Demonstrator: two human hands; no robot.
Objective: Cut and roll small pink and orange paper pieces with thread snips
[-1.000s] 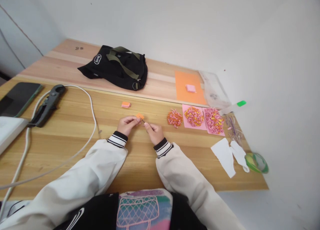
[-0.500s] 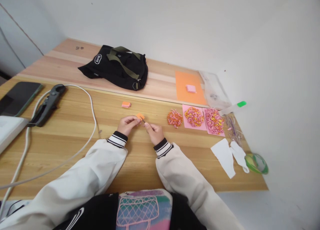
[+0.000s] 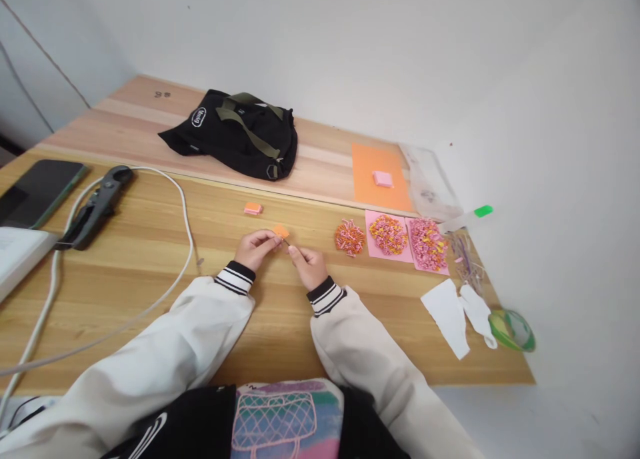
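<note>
Between finger and thumb, my left hand (image 3: 257, 248) pinches a small orange paper square (image 3: 281, 231). My right hand (image 3: 309, 264) is closed on a thin dark stick (image 3: 286, 242), whose tip meets the near edge of the paper; its exact kind is too small to tell. Just beyond my left hand lies a small stack of orange and pink paper (image 3: 253, 208). To the right of my right hand sits a loose pile of tiny orange and pink paper rolls (image 3: 349, 237).
Two more heaps of rolls lie on pink sheets (image 3: 371, 246). Further right are white paper scraps (image 3: 447, 317) and a green tape roll (image 3: 512, 330). Behind are a black bag (image 3: 240, 139) and an orange sheet (image 3: 364, 161). A white cable (image 3: 186, 222), black tool (image 3: 103, 206) and phone (image 3: 43, 191) lie left.
The dark stick has drawn back from over the orange paper to its near edge. Both hands stay almost in place, and the view has shifted slightly.
</note>
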